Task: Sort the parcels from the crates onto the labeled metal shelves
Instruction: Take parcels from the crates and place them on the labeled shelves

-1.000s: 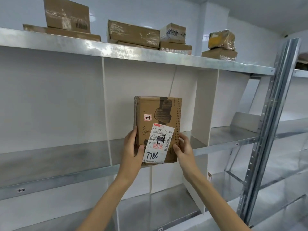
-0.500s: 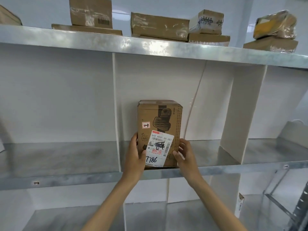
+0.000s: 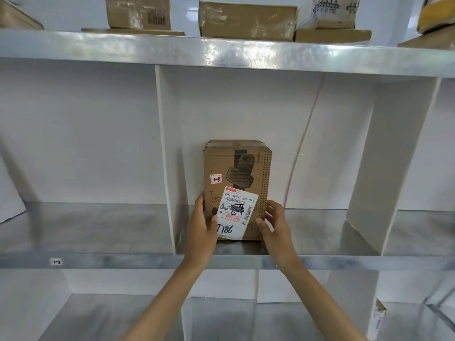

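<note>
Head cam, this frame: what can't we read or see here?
- Head view, label: the fine print is too small to read, one line is scribbled over, and the left hand thumb covers its lower left edge.
- Head view, parcel: the lower corners and side faces are hidden by the left hand and right hand.
- Head view, top-shelf boxes: cut off by the upper frame edge.

one wide-angle view from the person's head, facing straight into the shelving at close range. eye level falls in the white-panelled middle bay. the shiny galvanised upper shelf edge (image 3: 221, 55) spans 12 o'clock, seen slightly from below. the grey metal middle shelf lip (image 3: 123, 260) crosses just below centre, and the dull steel lower shelf deck (image 3: 110, 316) is looked down on at 6 o'clock. the upright brown cardboard parcel (image 3: 236, 173) sits at centre, within arm's reach.
</note>
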